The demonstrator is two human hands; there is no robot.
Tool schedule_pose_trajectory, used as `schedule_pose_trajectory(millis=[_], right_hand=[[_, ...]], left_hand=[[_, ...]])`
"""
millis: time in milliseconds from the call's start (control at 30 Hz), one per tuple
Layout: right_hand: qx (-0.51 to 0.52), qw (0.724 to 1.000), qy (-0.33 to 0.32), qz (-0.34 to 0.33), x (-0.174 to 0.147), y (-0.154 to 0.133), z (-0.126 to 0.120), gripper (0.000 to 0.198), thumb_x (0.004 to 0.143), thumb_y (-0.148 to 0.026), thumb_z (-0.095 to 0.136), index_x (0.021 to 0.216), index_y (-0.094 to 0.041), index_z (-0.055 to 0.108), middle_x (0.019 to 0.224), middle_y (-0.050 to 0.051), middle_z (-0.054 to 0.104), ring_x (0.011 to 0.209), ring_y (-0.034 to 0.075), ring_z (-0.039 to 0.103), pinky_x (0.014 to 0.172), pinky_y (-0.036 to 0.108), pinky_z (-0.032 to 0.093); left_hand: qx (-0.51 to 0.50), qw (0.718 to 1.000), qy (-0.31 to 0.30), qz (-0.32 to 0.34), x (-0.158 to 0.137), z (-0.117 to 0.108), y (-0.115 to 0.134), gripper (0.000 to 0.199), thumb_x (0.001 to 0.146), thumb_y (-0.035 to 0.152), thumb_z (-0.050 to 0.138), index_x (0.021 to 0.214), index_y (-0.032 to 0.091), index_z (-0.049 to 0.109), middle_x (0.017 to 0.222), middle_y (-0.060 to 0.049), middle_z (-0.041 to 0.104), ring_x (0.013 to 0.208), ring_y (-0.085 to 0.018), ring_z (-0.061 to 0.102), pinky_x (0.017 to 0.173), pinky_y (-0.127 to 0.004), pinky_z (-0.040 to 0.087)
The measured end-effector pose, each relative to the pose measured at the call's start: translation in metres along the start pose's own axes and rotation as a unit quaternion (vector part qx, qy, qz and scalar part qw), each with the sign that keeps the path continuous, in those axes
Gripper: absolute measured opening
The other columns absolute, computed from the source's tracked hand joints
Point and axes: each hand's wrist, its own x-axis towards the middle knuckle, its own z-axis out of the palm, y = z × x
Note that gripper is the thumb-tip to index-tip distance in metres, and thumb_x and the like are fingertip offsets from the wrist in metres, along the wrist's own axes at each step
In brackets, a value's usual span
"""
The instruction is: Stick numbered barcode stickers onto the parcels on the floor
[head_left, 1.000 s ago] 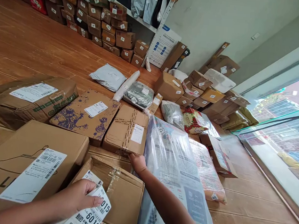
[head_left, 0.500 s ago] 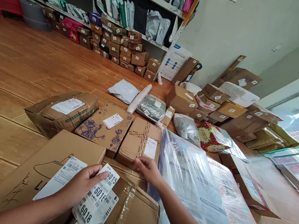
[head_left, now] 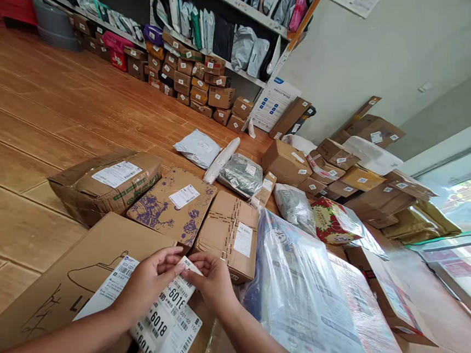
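Standing on the wooden floor (head_left: 37, 126) are many parcels, and the biggest near the person is a large brown carton (head_left: 65, 282) at the lower left, with a white shipping label on top. To the right lies a wide plastic-wrapped package (head_left: 303, 292). Behind them, in a row, are a taped box with green print (head_left: 106, 184), a flat box with purple flowers (head_left: 173, 207) and a small taped box (head_left: 230, 234). Farther back, a metal shelf (head_left: 233, 11) carries bags and small boxes.

Over the edge of the large carton the person holds a strip of white stickers (head_left: 165, 316) with barcodes and the number 6018. The left hand (head_left: 147, 284) is curled closed around the strip, thumb and fingers pinching its upper part. The right hand (head_left: 210, 281) is also nearly closed, its fingertips pinching the top corner of the same strip. Both hands touch each other at the fingertips.
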Motion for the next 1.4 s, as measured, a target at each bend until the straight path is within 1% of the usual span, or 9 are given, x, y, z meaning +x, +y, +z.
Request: schedule_pose_trajectory(millis=[100,400,667,733,833,933,1000,1200,1400], right_hand=[[-0.005,1.0,0.017,-0.025,0.008,-0.005,0.001,0.048,0.037,-0.043,0.088,0.071,-0.018,0.063,0.064,0.0,0.065,0.062,0.014,0.059,0.063,0.028,0.046],[-0.089,0.993,0.018,-0.072,0.022,-0.013,0.01,0.031,0.057,-0.045,0.077,0.07,-0.018,0.068,0.062,0.0,0.063,0.055,0.011,0.052,0.054,0.025,0.042],[-0.184,0.974,0.014,-0.135,0.031,-0.007,0.007,0.018,0.069,-0.035,0.068,0.077,-0.019,0.072,0.078,0.005,0.072,0.069,0.017,0.063,0.064,0.029,0.05],[-0.2,0.971,0.009,-0.133,0.037,-0.002,0.004,0.017,0.07,-0.033,0.067,0.077,-0.019,0.072,0.078,0.005,0.073,0.069,0.017,0.064,0.064,0.028,0.05],[-0.224,0.967,0.037,-0.117,0.055,0.007,-0.006,0.018,0.071,-0.033,0.065,0.079,-0.018,0.071,0.078,0.005,0.073,0.069,0.017,0.065,0.065,0.028,0.052],[-0.259,0.955,0.098,-0.104,0.082,0.011,-0.017,0.022,0.078,-0.033,0.058,0.088,-0.016,0.068,0.081,0.006,0.073,0.068,0.017,0.065,0.063,0.029,0.053],[-0.296,0.943,0.116,-0.101,0.099,0.012,-0.021,0.021,0.079,-0.029,0.057,0.091,-0.015,0.067,0.083,0.007,0.072,0.069,0.017,0.065,0.064,0.029,0.053],[-0.457,0.883,0.003,-0.105,0.122,0.024,0.013,0.01,0.077,-0.017,0.064,0.085,-0.016,0.07,0.082,0.005,0.074,0.073,0.014,0.067,0.065,0.021,0.051],[-0.66,0.728,-0.12,-0.137,0.135,0.038,0.059,0.014,0.083,-0.015,0.058,0.086,-0.012,0.072,0.094,0.016,0.073,0.094,0.027,0.069,0.082,0.034,0.052]], left_hand=[[-0.019,0.999,-0.026,-0.027,0.007,-0.005,0.003,0.062,0.055,0.053,0.073,0.1,0.011,0.062,0.093,-0.01,0.071,0.089,-0.024,0.064,0.079,-0.032,0.049],[0.083,0.995,0.027,0.041,0.014,-0.019,-0.002,0.054,0.073,0.07,0.052,0.065,0.017,0.048,0.057,0.003,0.046,0.058,-0.012,0.04,0.055,-0.025,0.033],[0.071,0.981,-0.181,-0.025,0.02,-0.041,-0.006,0.052,0.068,0.051,0.068,0.102,0.013,0.064,0.094,-0.007,0.07,0.079,-0.021,0.061,0.069,-0.027,0.045],[0.152,0.966,-0.21,-0.022,0.025,-0.052,-0.003,0.046,0.071,0.053,0.064,0.095,0.014,0.068,0.089,-0.006,0.07,0.078,-0.022,0.061,0.068,-0.029,0.045],[0.361,0.907,-0.179,0.12,0.041,-0.071,0.005,0.035,0.075,0.051,0.063,0.071,0.018,0.07,0.103,-0.008,0.066,0.095,-0.026,0.059,0.084,-0.035,0.045],[0.519,0.821,-0.124,0.203,0.059,-0.086,0.007,0.029,0.072,0.043,0.07,0.056,0.019,0.067,0.138,-0.008,0.048,0.13,-0.035,0.035,0.111,-0.055,0.019],[0.548,0.806,-0.128,0.184,0.063,-0.091,0.001,0.024,0.073,0.041,0.07,0.06,0.02,0.069,0.14,-0.007,0.047,0.134,-0.035,0.03,0.112,-0.062,0.005],[0.495,0.842,-0.111,0.183,0.027,-0.089,-0.037,0.028,0.081,0.051,0.062,0.076,0.025,0.072,0.103,-0.004,0.061,0.108,-0.026,0.051,0.114,-0.058,0.009],[0.463,0.848,-0.089,0.241,0.013,-0.094,-0.05,0.028,0.087,0.047,0.055,0.078,0.022,0.067,0.103,-0.003,0.062,0.102,-0.023,0.052,0.113,-0.051,0.016]])
